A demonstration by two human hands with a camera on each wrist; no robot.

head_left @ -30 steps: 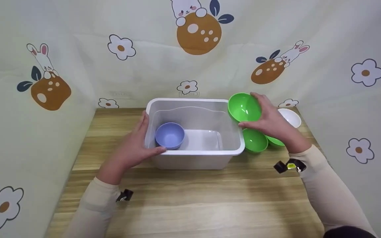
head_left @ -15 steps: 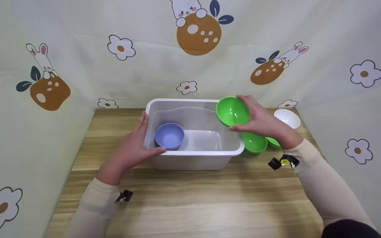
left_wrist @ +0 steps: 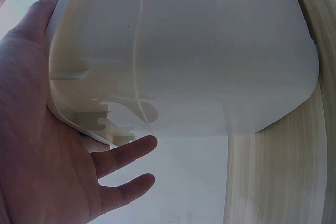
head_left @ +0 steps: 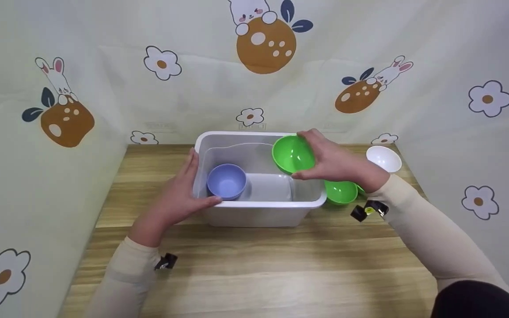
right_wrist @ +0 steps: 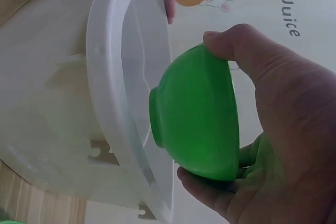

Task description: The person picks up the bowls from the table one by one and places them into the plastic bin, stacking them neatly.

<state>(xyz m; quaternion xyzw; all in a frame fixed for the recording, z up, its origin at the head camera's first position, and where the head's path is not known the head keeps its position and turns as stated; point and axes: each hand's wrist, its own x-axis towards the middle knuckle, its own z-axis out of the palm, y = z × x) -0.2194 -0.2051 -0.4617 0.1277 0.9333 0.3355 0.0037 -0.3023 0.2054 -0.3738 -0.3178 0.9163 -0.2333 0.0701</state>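
Observation:
A white plastic bin (head_left: 263,207) stands on the wooden table (head_left: 254,269), with a lilac bowl (head_left: 226,181) inside at its left. My right hand (head_left: 334,163) grips a green bowl (head_left: 293,153) tilted on its side above the bin's right half; the right wrist view shows fingers curled round this green bowl (right_wrist: 197,116) beside the bin's rim (right_wrist: 107,98). My left hand (head_left: 176,194) rests flat against the bin's left wall, thumb along the front rim. In the left wrist view my palm (left_wrist: 47,150) lies against the bin's wall (left_wrist: 184,61).
Two more green bowls (head_left: 342,191) sit on the table just right of the bin, partly behind my right wrist. A white bowl (head_left: 383,158) stands at the far right corner. Printed cloth walls close in the table on three sides.
My right hand has carried the green bowl leftward from beside the bin's right rim to over its inside. The left hand and the bin have stayed put.

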